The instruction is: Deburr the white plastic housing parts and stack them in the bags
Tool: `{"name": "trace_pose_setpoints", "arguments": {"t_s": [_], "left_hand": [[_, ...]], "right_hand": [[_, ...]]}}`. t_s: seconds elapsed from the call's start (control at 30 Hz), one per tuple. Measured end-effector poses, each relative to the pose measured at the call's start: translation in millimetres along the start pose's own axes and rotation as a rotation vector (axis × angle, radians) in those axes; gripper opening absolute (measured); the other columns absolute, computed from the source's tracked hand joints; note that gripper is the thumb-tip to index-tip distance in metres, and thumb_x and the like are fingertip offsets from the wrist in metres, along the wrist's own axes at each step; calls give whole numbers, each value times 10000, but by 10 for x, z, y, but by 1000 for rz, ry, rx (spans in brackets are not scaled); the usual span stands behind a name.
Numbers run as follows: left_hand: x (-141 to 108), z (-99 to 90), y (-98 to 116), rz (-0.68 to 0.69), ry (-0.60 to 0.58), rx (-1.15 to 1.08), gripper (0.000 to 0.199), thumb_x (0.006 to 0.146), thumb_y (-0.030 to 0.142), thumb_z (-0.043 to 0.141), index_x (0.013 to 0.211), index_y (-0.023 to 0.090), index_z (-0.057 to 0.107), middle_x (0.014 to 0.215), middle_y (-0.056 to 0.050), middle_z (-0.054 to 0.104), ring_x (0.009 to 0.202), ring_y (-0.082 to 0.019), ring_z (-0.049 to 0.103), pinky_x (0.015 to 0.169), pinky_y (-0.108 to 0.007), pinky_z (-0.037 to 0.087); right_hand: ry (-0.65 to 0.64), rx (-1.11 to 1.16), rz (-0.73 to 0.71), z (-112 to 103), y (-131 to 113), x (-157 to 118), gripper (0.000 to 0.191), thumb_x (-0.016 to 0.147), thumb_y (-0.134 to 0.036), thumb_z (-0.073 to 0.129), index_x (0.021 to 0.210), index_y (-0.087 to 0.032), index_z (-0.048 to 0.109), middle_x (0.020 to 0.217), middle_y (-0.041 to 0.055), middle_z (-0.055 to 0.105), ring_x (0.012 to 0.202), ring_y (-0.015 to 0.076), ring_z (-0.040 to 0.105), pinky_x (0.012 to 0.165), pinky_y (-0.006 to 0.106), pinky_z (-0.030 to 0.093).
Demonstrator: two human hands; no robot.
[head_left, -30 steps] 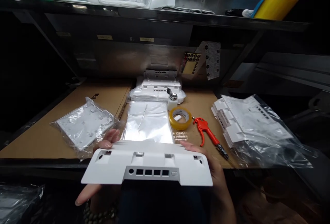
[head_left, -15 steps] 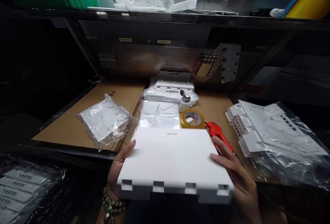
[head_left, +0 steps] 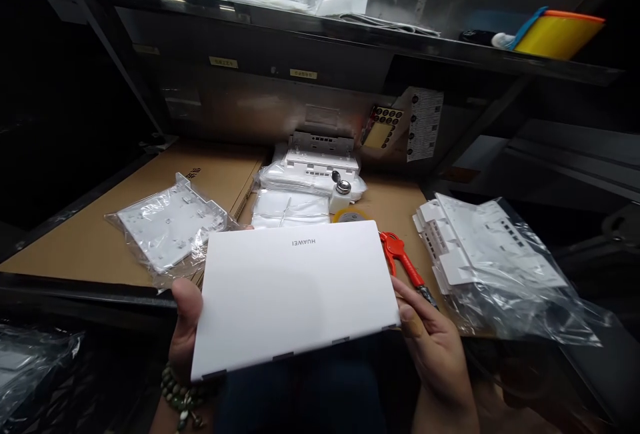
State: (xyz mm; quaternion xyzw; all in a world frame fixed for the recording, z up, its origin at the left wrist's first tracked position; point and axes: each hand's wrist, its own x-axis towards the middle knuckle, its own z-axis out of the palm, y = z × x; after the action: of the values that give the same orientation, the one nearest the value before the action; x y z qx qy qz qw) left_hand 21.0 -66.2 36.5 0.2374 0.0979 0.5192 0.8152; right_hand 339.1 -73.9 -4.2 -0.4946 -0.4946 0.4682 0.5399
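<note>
A white plastic cover [head_left: 295, 294] marked HUAWEI is held up in front of me, its lettered face towards the camera and the lettering upside down. My left hand [head_left: 186, 321] grips its left edge, thumb showing and most fingers hidden behind. At the lower right edge, my right hand [head_left: 430, 341] closes on it with fingers and thumb. Just beyond the cover lies a red air blow gun [head_left: 400, 257]. A roll of yellow tape [head_left: 353, 215] is partly hidden behind the cover's top edge.
A bagged white housing [head_left: 173, 221] rests on stacked cardboard [head_left: 65, 241] at left; more bagged white housings [head_left: 480, 241] lie at right. A small pump bottle [head_left: 341, 197] stands before white parts on plastic bags [head_left: 290, 209]. An overhead shelf [head_left: 280, 27] crosses the back.
The cover has tilted up and turned, so its notched front edge has swung mostly out of sight. Both hands have shifted with it. The whole view has moved and tilted slightly.
</note>
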Motion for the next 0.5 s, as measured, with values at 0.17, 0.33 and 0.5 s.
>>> {"name": "trace_pose_setpoints", "arguments": {"t_s": [0.17,0.33,0.5], "left_hand": [[43,97,-137,194,74,-30,839,859,882,275,1444,350,556,1517,5,569,1531,-313,274,1235,-499,269],[-13,-6,-73,87,47,6,888,784,938,308,1468,410,513,1470,42,611,1524,-294,297,1238,-468,283],[-90,-231,-65,124,-5,35,944,752,959,256,1515,430,430,1418,57,655,1487,-264,381,1221,-399,316]], "right_hand": [[-28,13,-22,-13,-20,-30,390,948,-371,686,1336,-331,682,1206,66,775,1045,211,761,893,249,608],[-33,-1,-41,5,-48,-41,389,946,-376,685,1327,-300,690,1166,78,788,1013,229,769,859,285,625],[-31,-9,-56,6,-69,-65,400,950,-379,677,1340,-288,679,1174,93,783,1025,253,766,868,336,634]]}}
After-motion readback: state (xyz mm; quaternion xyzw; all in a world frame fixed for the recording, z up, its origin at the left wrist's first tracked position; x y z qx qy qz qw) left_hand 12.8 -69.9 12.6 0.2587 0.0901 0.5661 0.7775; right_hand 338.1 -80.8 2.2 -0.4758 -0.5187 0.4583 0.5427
